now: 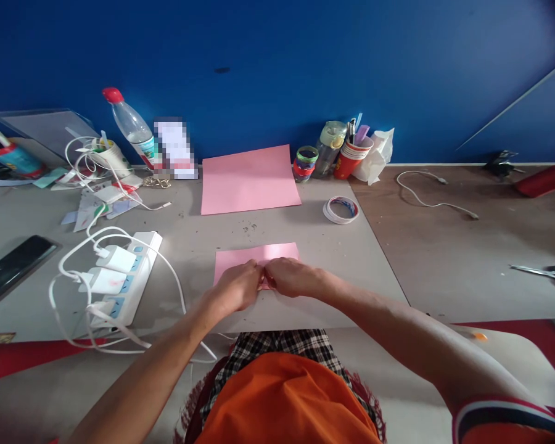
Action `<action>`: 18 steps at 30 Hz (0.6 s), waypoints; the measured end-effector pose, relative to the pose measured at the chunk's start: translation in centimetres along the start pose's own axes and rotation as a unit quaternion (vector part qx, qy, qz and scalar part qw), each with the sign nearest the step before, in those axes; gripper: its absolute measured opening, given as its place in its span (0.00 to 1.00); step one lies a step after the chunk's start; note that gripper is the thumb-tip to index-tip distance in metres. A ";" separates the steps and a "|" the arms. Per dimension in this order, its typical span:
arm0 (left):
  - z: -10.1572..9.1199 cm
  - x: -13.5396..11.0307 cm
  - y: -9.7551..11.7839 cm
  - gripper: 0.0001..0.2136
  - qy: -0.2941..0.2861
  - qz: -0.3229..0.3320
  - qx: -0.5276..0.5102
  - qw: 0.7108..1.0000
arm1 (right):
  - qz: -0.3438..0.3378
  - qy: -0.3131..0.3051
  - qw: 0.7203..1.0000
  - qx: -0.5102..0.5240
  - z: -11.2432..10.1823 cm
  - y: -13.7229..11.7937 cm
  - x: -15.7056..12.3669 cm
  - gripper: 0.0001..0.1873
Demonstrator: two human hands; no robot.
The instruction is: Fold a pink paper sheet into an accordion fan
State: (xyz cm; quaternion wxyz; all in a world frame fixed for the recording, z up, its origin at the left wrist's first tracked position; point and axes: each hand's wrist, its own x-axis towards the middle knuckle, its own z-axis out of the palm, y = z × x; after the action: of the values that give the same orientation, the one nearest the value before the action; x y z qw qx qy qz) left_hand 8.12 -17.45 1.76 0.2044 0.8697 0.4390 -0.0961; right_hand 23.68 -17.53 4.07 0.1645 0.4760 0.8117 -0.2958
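A small pink paper sheet lies on the grey table right in front of me. My left hand and my right hand meet at its near edge, fingers curled and pinching the paper where they touch. Most of the near half of the sheet is hidden under both hands. A larger pink sheet lies flat farther back, near the blue wall.
A white power strip with chargers and tangled cables sits to the left. A tape roll, red cup with pens, jars and a water bottle line the back. Scissors lie far right, a dark phone far left.
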 end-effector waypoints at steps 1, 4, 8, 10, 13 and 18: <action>0.0 0.0 0.0 0.08 0.000 -0.002 0.000 1.000 | 0.001 0.003 1.000 -0.002 0.0 0.1 0.0 0.06; 0.0 -0.1 0.0 0.08 -0.001 -0.005 0.003 1.000 | 0.005 0.011 1.000 -0.008 0.2 0.4 0.1 0.06; 0.3 -0.3 0.0 0.07 -0.002 -0.008 0.011 1.000 | 0.018 0.014 1.000 -0.009 0.2 0.9 0.3 0.07; 0.5 -0.4 0.0 0.07 -0.002 -0.011 0.014 1.000 | 0.026 0.023 0.999 -0.008 0.3 1.1 0.2 0.08; 0.5 -0.6 0.1 0.06 0.007 -0.010 0.015 1.000 | 0.029 0.045 0.999 -0.010 0.6 1.6 -0.2 0.09; -0.1 -1.3 0.2 0.04 0.019 0.009 0.000 1.000 | -0.005 0.104 0.994 -0.033 1.7 2.4 -0.8 0.07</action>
State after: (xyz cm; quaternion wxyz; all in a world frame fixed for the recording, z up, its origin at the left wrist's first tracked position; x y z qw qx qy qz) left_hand 7.50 -18.48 2.37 0.1973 0.8751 0.4349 -0.0780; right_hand 26.15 -18.20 2.41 0.0938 0.4942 0.8362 -0.2184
